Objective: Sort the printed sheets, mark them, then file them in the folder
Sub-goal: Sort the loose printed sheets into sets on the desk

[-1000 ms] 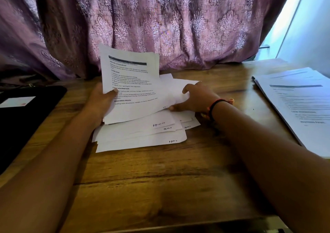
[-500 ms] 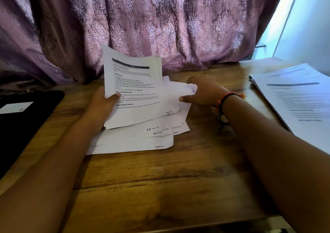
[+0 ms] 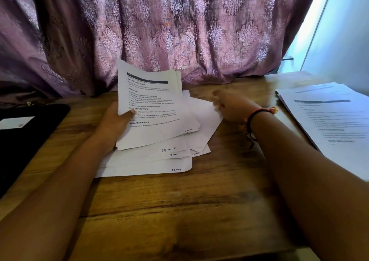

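My left hand (image 3: pixel 115 124) grips a few printed sheets (image 3: pixel 153 108) by their left edge, thumb on top, tilting them up off the table. Beneath them a loose pile of sheets (image 3: pixel 147 160) lies fanned out, with handwritten page marks at their lower right corners. My right hand (image 3: pixel 231 106) is blurred at the right edge of the pile, beside a blank-looking sheet (image 3: pixel 205 112); whether its fingers hold that sheet is unclear. A black folder (image 3: pixel 30 140) with a white label lies at the left.
A second stack of printed sheets (image 3: pixel 331 120) lies at the right end of the wooden table (image 3: pixel 179 210). A patterned purple curtain (image 3: pixel 179 31) hangs right behind the table. A bright window shows at the far right.
My right hand moved right and slightly back; the sheet corner it had lifted now lies lower. My left hand kept its hold on the tilted sheets.
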